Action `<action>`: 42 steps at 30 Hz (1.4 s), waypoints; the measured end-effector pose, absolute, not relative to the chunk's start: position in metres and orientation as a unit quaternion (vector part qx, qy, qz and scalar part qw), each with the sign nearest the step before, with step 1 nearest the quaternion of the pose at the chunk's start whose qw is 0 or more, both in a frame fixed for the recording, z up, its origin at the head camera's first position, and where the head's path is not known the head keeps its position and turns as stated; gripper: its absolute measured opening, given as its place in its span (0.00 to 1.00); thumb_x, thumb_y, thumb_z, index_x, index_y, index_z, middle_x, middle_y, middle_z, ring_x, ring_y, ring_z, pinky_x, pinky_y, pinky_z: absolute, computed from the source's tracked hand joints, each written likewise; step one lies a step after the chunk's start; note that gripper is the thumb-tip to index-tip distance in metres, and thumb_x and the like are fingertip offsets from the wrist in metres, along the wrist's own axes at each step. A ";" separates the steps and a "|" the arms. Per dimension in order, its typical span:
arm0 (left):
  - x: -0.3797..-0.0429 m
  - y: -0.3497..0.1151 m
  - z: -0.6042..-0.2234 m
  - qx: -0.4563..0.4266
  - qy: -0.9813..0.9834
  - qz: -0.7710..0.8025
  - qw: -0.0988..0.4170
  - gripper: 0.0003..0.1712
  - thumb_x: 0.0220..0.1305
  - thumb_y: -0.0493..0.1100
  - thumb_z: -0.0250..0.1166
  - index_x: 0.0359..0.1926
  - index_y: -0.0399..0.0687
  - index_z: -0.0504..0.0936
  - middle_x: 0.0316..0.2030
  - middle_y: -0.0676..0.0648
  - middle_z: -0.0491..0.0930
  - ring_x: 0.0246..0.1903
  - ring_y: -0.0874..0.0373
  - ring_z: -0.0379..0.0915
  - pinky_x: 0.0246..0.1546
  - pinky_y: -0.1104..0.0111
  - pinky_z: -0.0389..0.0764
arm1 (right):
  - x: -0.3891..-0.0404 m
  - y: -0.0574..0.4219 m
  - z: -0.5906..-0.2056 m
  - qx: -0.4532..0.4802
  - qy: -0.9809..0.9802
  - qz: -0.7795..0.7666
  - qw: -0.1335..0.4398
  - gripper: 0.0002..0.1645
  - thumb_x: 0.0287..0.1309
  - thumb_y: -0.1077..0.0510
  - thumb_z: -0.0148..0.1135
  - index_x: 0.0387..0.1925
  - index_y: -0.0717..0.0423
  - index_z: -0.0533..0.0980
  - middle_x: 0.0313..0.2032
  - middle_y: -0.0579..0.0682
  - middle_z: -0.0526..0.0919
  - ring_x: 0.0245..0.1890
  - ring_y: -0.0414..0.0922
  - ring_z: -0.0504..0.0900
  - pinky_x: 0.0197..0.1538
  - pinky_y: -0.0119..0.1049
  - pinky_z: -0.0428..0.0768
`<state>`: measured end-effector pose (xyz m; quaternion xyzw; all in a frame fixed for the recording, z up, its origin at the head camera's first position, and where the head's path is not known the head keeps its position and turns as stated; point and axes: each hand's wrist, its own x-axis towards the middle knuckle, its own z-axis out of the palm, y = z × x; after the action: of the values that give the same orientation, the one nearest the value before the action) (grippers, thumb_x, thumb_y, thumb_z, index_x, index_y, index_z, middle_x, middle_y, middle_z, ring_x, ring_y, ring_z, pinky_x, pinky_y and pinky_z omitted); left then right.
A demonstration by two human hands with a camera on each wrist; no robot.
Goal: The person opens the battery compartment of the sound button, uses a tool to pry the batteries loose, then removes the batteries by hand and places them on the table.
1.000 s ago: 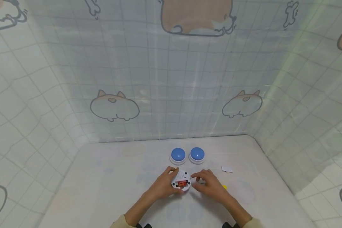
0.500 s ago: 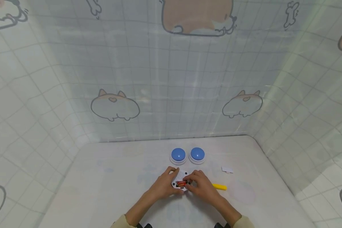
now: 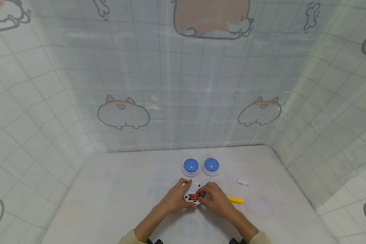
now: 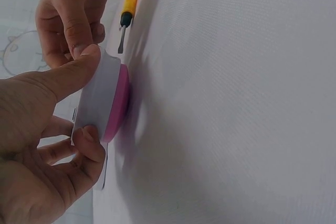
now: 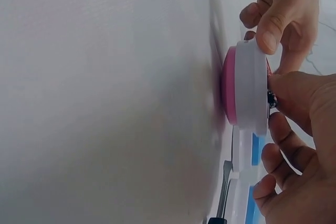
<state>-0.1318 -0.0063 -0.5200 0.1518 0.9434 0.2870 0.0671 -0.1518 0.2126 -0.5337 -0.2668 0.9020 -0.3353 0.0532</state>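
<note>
My left hand grips the round white device by its rim, the thumb on one side and curled fingers on the other, at the middle of the table between my two arms. I have it back side up, with the pink dome facing down toward the tabletop; I cannot tell whether the dome touches it. The back shows a patch of small speaker holes, dark spots around the edge and a battery slot, where red batteries lie. My right hand meets the device from the other side, thumb and forefinger pinching at the right end of the batteries; whether I have hold of one or both I cannot tell. Its other fingers curl loosely beside the rim. Just to the right of that hand lies the screwdriver, its yellow handle pointing away from the device and its flat metal tip toward it. Farther right and back rests a small white piece. Beyond my hands stand two white-based buttons, the left blue button and the right blue button, side by side with their domes up.
</note>
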 end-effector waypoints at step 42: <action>-0.134 -0.008 -0.520 0.163 0.944 0.280 0.063 0.56 0.50 0.62 0.78 0.73 0.41 0.67 0.64 0.46 0.68 0.51 0.54 0.75 0.54 0.58 0.77 | -0.164 0.230 -0.527 -0.235 0.896 -0.372 0.059 0.09 0.62 0.57 0.67 0.40 0.37 0.81 0.34 0.32 0.76 0.39 0.37 0.73 0.42 0.32 0.75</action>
<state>-0.1339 -0.0085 -0.5202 0.1634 0.9440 0.2797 0.0627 -0.1638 0.2295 -0.5268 -0.2350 0.8961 -0.3718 0.0591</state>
